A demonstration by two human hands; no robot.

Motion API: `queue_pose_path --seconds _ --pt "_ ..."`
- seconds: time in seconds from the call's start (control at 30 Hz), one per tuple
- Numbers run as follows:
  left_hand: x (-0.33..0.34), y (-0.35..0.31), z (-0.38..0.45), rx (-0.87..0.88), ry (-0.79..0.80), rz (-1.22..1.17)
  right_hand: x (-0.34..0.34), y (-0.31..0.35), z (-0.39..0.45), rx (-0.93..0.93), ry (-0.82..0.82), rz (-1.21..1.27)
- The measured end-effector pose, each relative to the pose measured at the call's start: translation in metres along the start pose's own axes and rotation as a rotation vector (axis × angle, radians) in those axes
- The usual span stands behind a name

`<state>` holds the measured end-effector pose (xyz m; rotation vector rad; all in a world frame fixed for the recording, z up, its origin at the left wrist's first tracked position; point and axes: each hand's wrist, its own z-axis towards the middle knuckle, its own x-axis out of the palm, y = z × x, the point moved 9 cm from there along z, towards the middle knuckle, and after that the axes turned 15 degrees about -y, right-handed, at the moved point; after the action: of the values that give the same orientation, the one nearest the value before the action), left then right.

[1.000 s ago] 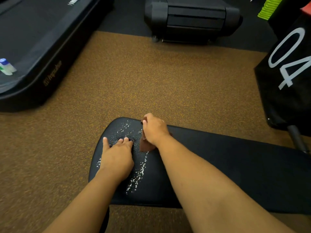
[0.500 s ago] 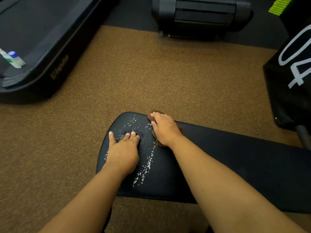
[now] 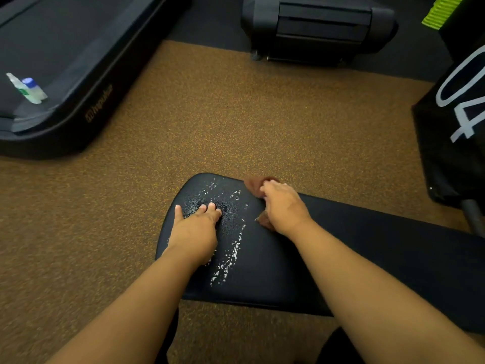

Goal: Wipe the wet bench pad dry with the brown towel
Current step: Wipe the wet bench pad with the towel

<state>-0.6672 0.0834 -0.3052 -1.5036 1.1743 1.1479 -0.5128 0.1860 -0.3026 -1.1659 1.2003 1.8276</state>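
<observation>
Speckled brown gym flooring (image 3: 236, 122) under a black padded bench pad (image 3: 275, 271) beaded with droplets; left hand (image 3: 195, 229) pressed flat on it, right hand (image 3: 284, 208) clamped on the crumpled brown towel (image 3: 253, 183) at the pad's far edge

Left hand (image 3: 195, 229) lies flat, fingers (image 3: 210, 208) extended; right hand (image 3: 284, 207) curled, gripping.
</observation>
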Motion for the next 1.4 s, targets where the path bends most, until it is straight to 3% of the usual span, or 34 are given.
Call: queue_pose_path --seconds 0.07,0.1,0.23,0.3,0.47,0.6,0.67,0.77,0.83,0.97,1.03,1.2,1.23,1.33,1.4 --pt "0.000 -0.001 -0.001 0.001 0.005 -0.013 0.002 -0.004 0.005 0.193 -0.064 -0.027" --pt "0.000 -0.001 0.000 0.002 0.003 -0.020 0.005 0.008 0.005 0.201 -0.081 -0.003" --pt "0.002 0.003 0.000 0.003 0.001 -0.019 0.012 0.056 -0.027 -0.143 0.061 0.220" --pt "0.003 0.004 0.000 0.001 0.004 -0.020 0.004 0.040 -0.037 -0.219 0.065 0.170" --pt "0.003 0.002 0.000 0.011 0.009 0.004 0.002 0.014 -0.009 0.118 -0.113 -0.022" --pt "0.001 0.001 -0.001 0.014 -0.011 0.032 0.010 0.066 -0.039 -0.236 0.012 0.147" --pt "0.000 0.001 -0.002 0.015 -0.002 0.027 -0.001 0.054 -0.050 -0.323 0.021 0.067" --pt "0.000 0.002 -0.001 0.018 0.016 0.018 -0.006 0.029 -0.037 -0.115 -0.046 -0.086" --pt "0.000 0.003 0.000 0.019 0.021 0.019 -0.004 0.038 -0.041 0.002 -0.072 -0.058" --pt "0.002 0.004 -0.001 0.022 0.022 0.011 -0.002 0.061 -0.092 -0.299 0.009 0.206" --pt "0.001 0.005 -0.001 0.025 0.026 0.005 -0.012 0.042 -0.095 -0.369 0.005 0.144" --pt "0.000 0.006 0.000 0.022 0.041 0.014 -0.011 0.036 -0.073 -0.018 -0.068 0.000" --pt "0.001 0.006 0.000 0.020 0.036 0.013 -0.006 0.050 -0.081 -0.058 -0.047 0.057" --pt "0.003 0.007 -0.001 0.031 0.027 0.024 0.000 0.080 -0.127 -0.410 0.123 0.237" --pt "0.005 0.008 -0.001 0.034 0.037 0.025 -0.007 0.060 -0.131 -0.470 0.125 0.213"
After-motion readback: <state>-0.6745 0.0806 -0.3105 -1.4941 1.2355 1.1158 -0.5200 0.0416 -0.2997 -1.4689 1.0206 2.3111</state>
